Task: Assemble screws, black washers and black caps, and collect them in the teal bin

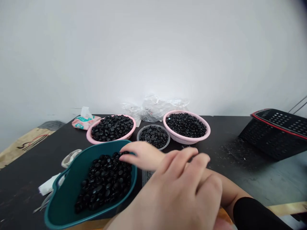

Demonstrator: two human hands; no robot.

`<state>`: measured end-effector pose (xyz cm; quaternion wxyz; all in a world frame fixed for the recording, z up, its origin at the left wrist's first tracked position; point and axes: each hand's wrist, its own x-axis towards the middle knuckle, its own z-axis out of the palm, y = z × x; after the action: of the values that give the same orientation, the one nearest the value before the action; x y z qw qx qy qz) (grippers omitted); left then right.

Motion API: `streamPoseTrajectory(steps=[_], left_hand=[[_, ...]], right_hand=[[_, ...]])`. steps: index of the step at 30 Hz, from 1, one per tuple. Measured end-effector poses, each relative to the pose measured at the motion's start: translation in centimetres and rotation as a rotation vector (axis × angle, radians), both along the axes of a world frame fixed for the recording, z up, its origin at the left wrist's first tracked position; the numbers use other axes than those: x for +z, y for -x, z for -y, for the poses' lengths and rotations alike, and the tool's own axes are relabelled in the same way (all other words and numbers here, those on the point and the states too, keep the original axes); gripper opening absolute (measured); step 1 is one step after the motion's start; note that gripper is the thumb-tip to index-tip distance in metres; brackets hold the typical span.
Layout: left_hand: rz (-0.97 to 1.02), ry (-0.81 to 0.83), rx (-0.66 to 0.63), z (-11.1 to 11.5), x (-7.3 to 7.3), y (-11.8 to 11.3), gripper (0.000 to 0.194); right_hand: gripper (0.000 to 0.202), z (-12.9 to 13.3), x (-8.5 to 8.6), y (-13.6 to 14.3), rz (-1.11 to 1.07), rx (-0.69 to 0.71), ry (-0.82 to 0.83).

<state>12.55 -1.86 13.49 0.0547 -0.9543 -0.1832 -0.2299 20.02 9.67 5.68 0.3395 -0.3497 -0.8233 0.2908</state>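
Right hand [144, 155] reaches into the teal bowl [72, 179] of black caps [105, 182] — fingers loosely spread; left hand [182, 191] hovers, fingers open.

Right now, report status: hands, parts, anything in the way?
Right hand open, touching black round plastic caps in teal plastic bowl. Left hand above right forearm, grip unclear. Clear round tub of black parts just behind.

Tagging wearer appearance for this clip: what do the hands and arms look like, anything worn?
Both hands are bare: no gloves, rings or watch visible. The right hand comes from a forearm with a black sleeve pushed up toward the elbow. The left hand shows no sleeve in view.
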Motion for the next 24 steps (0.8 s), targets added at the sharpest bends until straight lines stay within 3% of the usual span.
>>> streamPoseTrajectory(steps=[2, 4, 7, 8, 10, 13, 15, 18, 21, 24], left_hand=[[-0.048, -0.023, -0.051, -0.2, -0.7, 0.6, 0.011], [-0.036, 0.02, -0.121, -0.3, -1.8, 0.9, 0.012], [0.163, 0.014, -0.178, -0.2, -4.4, -0.3, 0.009], [0.289, -0.035, -0.126, -0.1, -5.4, -1.1, 0.016], [0.431, -0.112, -0.046, 0.1, -7.1, -2.7, 0.037], [0.634, -0.168, 0.039, 0.4, -8.3, -3.9, 0.035], [0.664, -0.19, 0.001, 0.5, -8.1, -3.6, 0.026], [0.454, -0.104, -0.03, 0.3, -7.0, -2.1, 0.03], [0.294, -0.042, -0.23, -0.1, -5.2, 0.1, 0.015], [0.155, 0.025, -0.325, -0.2, -3.1, 2.5, 0.003]], right_hand=[[0.019, -2.8, 0.2, -2.7, 0.109, -0.107, -0.018], [0.03, -6.3, 0.5, -6.5, 0.213, -0.322, -0.026], [0.034, -11.8, 1.3, -12.7, 0.397, -0.611, -0.001], [0.035, -13.3, 1.5, -14.6, 0.457, -0.672, 0.018], [0.036, -15.6, 1.6, -17.5, 0.561, -0.741, 0.066], [0.033, -17.2, 1.1, -20.0, 0.66, -0.709, 0.118], [0.032, -17.6, 0.3, -20.9, 0.692, -0.663, 0.118], [0.033, -17.4, -0.9, -21.7, 0.718, -0.618, 0.072], [0.032, -16.5, -1.9, -22.6, 0.744, -0.613, 0.007], [0.033, -15.0, -2.8, -23.4, 0.772, -0.648, -0.056]])
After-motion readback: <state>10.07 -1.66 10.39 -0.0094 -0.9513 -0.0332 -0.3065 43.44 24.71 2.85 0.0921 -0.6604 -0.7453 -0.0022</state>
